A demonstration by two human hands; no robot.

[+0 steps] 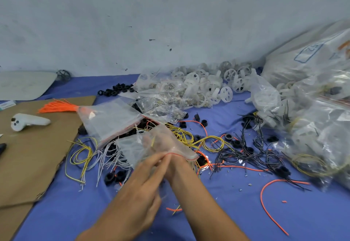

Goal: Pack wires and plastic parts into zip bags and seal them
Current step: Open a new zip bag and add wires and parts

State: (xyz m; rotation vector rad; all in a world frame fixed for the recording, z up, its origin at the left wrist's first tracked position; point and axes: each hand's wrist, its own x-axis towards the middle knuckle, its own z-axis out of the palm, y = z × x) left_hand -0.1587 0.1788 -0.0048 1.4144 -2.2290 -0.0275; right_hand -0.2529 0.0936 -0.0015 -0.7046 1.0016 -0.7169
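While the fingertips (160,160) of the left hand (140,185) pinch the red-striped mouth of a clear zip bag (132,149), the right hand (162,142) is sunk inside it, its grip too blurred to tell. The bag sits mid-way across the blue cloth (236,212), among yellow wires (189,138) and black wires (246,153). White plastic wheels (225,93) are heaped at the cloth's far edge.

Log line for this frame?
step: filling zip bag | left hand: pinches mouth | right hand: inside bag, grip unclear | seal: open
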